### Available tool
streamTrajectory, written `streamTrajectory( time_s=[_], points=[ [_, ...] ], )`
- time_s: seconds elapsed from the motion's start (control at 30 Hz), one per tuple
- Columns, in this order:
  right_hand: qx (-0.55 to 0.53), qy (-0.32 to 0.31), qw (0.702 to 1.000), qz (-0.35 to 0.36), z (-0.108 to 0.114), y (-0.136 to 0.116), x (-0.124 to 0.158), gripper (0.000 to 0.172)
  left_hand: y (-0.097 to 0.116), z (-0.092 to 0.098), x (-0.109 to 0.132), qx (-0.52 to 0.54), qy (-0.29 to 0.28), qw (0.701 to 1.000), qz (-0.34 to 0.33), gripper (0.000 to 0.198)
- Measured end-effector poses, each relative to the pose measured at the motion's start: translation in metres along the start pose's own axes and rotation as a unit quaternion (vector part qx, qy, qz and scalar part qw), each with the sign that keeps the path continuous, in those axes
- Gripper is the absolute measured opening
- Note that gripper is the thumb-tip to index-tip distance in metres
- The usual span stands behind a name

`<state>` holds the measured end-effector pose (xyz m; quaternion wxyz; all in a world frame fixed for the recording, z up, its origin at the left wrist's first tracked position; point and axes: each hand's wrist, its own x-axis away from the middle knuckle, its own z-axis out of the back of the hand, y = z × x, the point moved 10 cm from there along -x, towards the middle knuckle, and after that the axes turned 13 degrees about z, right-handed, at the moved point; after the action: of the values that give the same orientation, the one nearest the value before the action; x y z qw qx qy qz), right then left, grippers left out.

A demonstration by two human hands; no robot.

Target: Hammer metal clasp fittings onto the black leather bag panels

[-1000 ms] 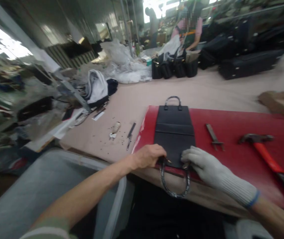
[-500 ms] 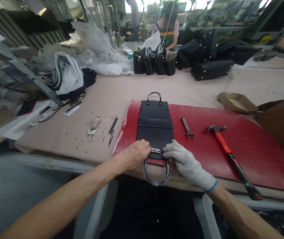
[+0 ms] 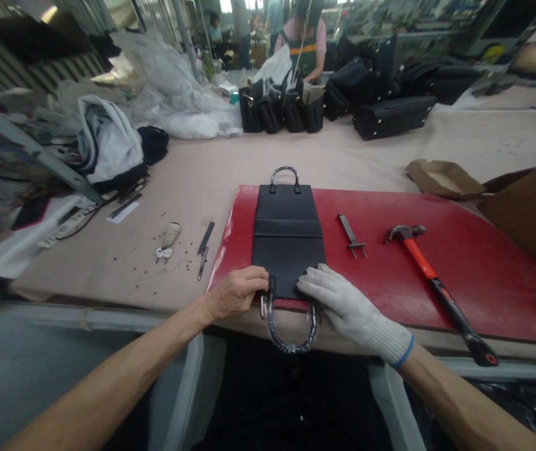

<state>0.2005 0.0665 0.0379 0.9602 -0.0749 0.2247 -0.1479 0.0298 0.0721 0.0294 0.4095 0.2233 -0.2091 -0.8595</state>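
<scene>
A black leather bag body lies flat, with a plastic-wrapped handle at its far end and another wrapped handle hanging past the table's near edge. My bare left hand is closed in a pinch by the left base of the near handle. Just under its fingertips shows a small shiny metal fitting; whether the fingers grip it is hidden. My right hand, in a white knit glove, rests with fingers stretched over the panel's near right corner.
Under the bag is a red board. On its right lie a pronged metal tool and a claw hammer. Left are a wrapped tool and thin metal tools. Black bags and a person are beyond.
My left hand has shifted left, off the panel's middle. The metal plate between my hands no longer shows there; a metal fitting now appears under my left hand. The right hand stays near the corner.
</scene>
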Motion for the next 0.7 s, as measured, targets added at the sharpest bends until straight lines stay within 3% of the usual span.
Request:
streamTrajectory(
  time_s=[0.13, 0.23, 0.33, 0.53, 0.7],
  points=[
    [0.0, -0.012, 1.0, 0.001, -0.003, -0.002, -0.002, 0.043, 0.0, 0.0, 0.001, 0.026, 0.003, 1.0, -0.001, 0.034],
    [-0.013, -0.015, 1.0, -0.014, -0.006, 0.0, 0.0, 0.047, 0.013, -0.001, 0.003, -0.006, 0.01, 0.999, -0.041, 0.032],
    [-0.04, -0.004, 0.999, -0.018, -0.003, 0.0, 0.004, 0.05, 0.021, 0.001, 0.007, -0.033, 0.054, 0.997, -0.047, 0.028],
    [-0.077, 0.051, 0.995, -0.046, 0.013, 0.006, 0.01, 0.05, 0.011, -0.001, 0.014, -0.093, 0.181, 0.975, 0.092, 0.044],
    [-0.028, 0.031, 0.994, -0.098, 0.006, 0.013, 0.006, 0.06, 0.019, -0.017, 0.011, -0.103, 0.175, 0.976, 0.078, 0.047]
  ],
)
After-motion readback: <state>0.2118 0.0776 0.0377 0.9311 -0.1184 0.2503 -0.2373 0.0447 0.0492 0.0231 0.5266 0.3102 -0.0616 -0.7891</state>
